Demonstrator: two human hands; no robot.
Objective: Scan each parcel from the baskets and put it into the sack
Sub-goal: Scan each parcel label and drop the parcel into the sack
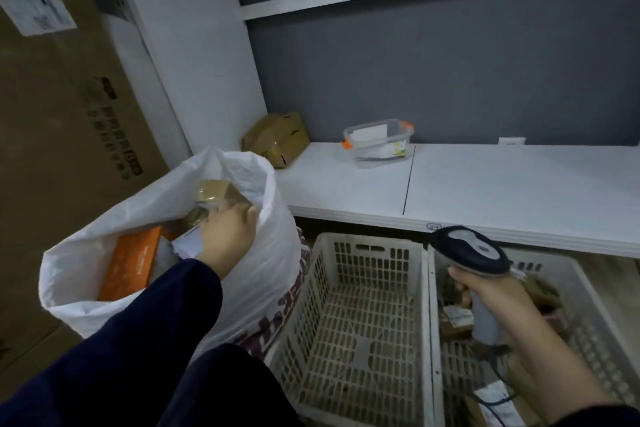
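A large cardboard box (pixel 59 107) with a white label stood at the far left, against the wall. Just right of it, the white sack (pixel 242 274) stood open. Inside lay an orange box (pixel 130 262) toward the left and some white-labelled packets beside it. My left hand (pixel 227 234) was down in the sack's mouth, fingers curled round a small brown parcel (pixel 216 194) held near the far rim; grip closed on it.

Right of the sack, touching it, sat the first plastic basket (pixel 349 333), nothing visible on its slotted floor. The second basket (pixel 588 305) stood right beside it, with several brown parcels (pixel 457 319) in it, blurred.

My right hand (pixel 485 291) was over the second basket, wrapped shut round the handle of the barcode scanner (pixel 472 248), whose head pointed up and to the left.

Behind, on the white shelf (pixel 502 191): a dented cardboard box (pixel 277 139) in the left corner, a clear plastic tub (pixel 379 142) with orange clips near the middle.
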